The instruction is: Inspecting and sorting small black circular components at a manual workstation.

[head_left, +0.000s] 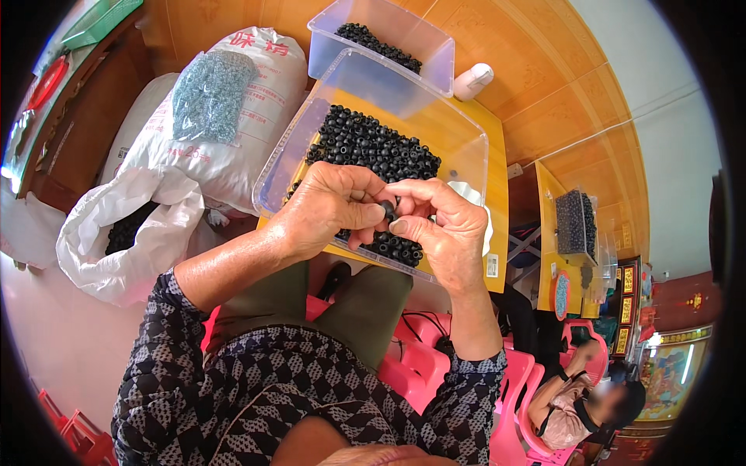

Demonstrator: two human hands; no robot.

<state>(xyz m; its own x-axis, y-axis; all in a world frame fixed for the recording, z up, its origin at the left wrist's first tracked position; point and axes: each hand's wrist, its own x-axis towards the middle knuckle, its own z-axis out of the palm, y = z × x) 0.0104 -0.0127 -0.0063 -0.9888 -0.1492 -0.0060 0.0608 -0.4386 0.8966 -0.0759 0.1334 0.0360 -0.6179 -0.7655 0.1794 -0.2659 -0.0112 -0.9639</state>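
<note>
My left hand [336, 210] and my right hand [443, 221] meet over a clear plastic bin. Between their fingertips is a small round black piece with a hole [388, 209], like a large bead. The left thumb and fingers pinch it from one side, and the right thumb and forefinger close in on it from the other. Anything else inside the right fingers is hidden. Under the hands, many similar black pieces [373, 144] lie loose in the clear bin [475, 132], which rests on a yellow table [497, 233].
Behind stands a second bin [435, 58] with black pieces, beside a white bottle [473, 80]. At left are a full white sack [264, 85] bearing a bag of pale blue bits [211, 97], and an open sack [78, 241]. Rightward, a person [579, 404] sits on a pink chair [519, 412].
</note>
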